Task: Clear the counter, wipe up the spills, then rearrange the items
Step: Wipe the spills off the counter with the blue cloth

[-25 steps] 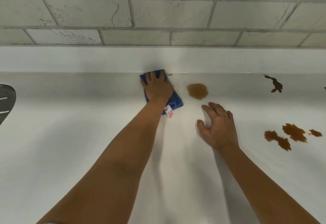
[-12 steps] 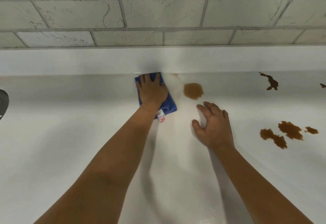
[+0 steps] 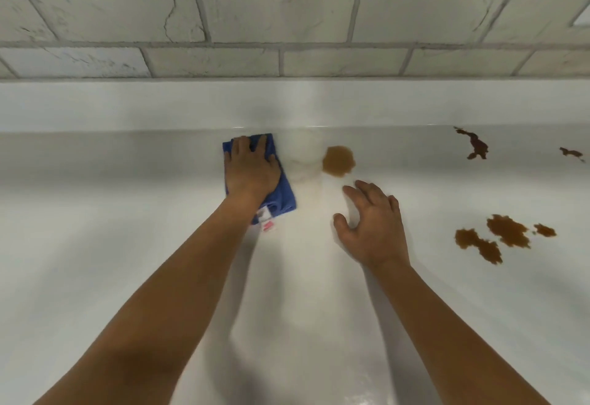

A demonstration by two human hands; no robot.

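Since a second ago, our left hand [image 3: 252,175] has slid the cloth [image 3: 281,194] leftward, away from the round spill [image 3: 338,161], leaving a faint damp smear [image 3: 303,162] between them; our right hand [image 3: 373,229] has kept its place.

Entries, left to right:

1. Cloth, blue, folded, white tag at its near corner. Lies flat on the table [image 3: 95,213] by the back edge. Left hand presses on it, fingers [image 3: 242,146] straight and spread, gripping nothing.
2. Smear, pale, just right of the cloth. We judge it wiped but not dry.
3. Round spill, brown, untouched, just beyond the right hand.
4. Right hand, palm down, fingers relaxed and spread, holding nothing, resting on or just above the table; we cannot tell which.
5. Near spills [image 3: 498,238], three brown patches, well right of the hand.
6. Far spills [image 3: 475,146], dark streaks by the back edge, right.

Risks, as we judge them: a soaked cloth may drag brown liquid across clean table instead of lifting it; the right hand, so near the round spill, could smear it if it shifts forward.
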